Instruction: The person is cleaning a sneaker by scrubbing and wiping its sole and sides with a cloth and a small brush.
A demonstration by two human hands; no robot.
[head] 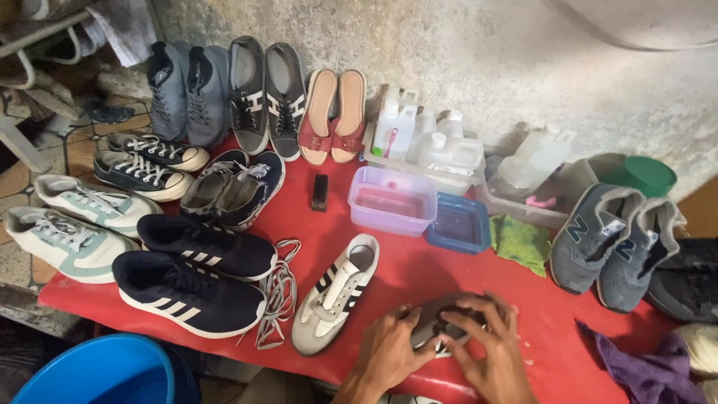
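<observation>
Gripping a grey shoe [441,318] between them, the left hand [389,348] and the right hand [490,344] are both closed over it on the red mat [419,273], the left wrapped round one end and the right pressed flat over the other with fingers spread; most of the shoe is hidden under the palms, so its exact shape cannot be told. Just left of the left hand lies a white sneaker with dark stripes [334,295], unlaced, and further left a tangle of loose laces [278,292] rests against a pair of navy striped trainers [191,277]. Ahead of the hands stand a lilac plastic tub [392,200] holding pinkish liquid, a blue lid [459,224], and beyond them a tray of white bottles [426,142]. Off to the right sit a green cloth [521,243], a grey pair of runners [613,239] and a purple rag [647,366]. The likeliest trouble, I judge, is the shoe slipping: it sits near the mat's front edge, and a hard push could send it off toward the blue bucket [97,374] below on the left. A forward sweep could also knock the tub and spill it.
</observation>
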